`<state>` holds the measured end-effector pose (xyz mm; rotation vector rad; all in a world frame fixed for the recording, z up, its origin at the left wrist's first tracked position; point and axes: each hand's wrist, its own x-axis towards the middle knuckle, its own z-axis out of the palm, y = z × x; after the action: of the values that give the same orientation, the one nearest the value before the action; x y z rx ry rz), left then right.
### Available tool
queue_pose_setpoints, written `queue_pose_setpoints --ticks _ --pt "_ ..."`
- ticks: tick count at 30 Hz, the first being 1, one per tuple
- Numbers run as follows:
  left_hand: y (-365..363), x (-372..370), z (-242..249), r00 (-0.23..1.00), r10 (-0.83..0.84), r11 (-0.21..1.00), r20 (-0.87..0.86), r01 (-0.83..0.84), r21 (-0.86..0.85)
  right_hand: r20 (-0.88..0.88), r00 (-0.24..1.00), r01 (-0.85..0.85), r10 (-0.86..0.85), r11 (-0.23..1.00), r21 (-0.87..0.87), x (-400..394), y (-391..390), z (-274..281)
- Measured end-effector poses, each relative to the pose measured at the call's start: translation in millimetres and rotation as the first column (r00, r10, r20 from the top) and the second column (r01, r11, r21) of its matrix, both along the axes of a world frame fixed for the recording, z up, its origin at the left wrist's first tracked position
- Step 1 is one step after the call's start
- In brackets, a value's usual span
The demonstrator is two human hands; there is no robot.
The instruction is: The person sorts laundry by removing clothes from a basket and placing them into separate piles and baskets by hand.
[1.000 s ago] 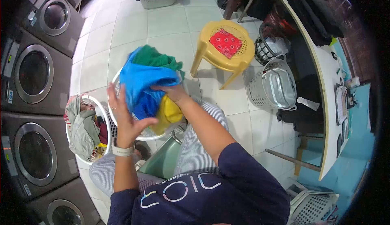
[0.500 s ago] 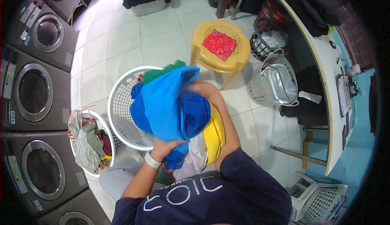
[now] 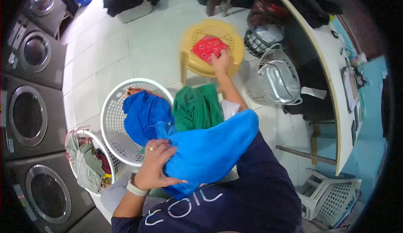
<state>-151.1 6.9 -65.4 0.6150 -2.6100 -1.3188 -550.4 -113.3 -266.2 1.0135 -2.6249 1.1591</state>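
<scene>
Over tiled floor (image 3: 147, 44), clamps left grip (image 3: 156, 165) on light-blue cloth (image 3: 210, 151) and right grip (image 3: 222, 61) on red cloth (image 3: 205, 48) already on yellow stool (image 3: 236, 44), with royal-blue cloth (image 3: 145, 113) crumpled in white basket (image 3: 113, 123).

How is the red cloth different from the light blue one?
The red cloth has a pattern, while the light blue cloth looks plain. The red cloth looks much smaller than the light blue cloth. The red cloth lies on the yellow stool; the light blue cloth is held against the person's front. Both are touched: red by the right hand, light blue by the left hand.
</scene>
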Motion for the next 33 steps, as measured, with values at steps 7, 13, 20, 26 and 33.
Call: queue_pose_setpoints --ticks 7,13,20,26,33 --pt "-8 -9 -64 0.991 0.107 0.955 -0.074 -0.082 0.286 0.604 0.670 -0.088 0.431 0.855 -0.512 -27 128 24" --pt "-4 -10 -42 0.997 0.020 0.813 -0.077 0.029 0.582 0.618 0.707 -0.176 0.344 0.932 -0.317 -105 245 161" --pt "-23 10 -67 1.000 -0.023 0.759 0.018 0.005 0.651 0.399 0.894 0.194 0.202 0.628 -0.754 -202 369 305" --pt "-1 7 -58 0.985 0.075 0.735 0.157 -0.161 0.659 0.048 0.958 0.286 -0.284 0.958 -0.035 -131 406 249" --pt "20 4 -61 0.977 0.203 0.817 0.064 -0.205 0.539 0.760 0.222 -0.794 0.611 0.566 -0.223 178 327 110"
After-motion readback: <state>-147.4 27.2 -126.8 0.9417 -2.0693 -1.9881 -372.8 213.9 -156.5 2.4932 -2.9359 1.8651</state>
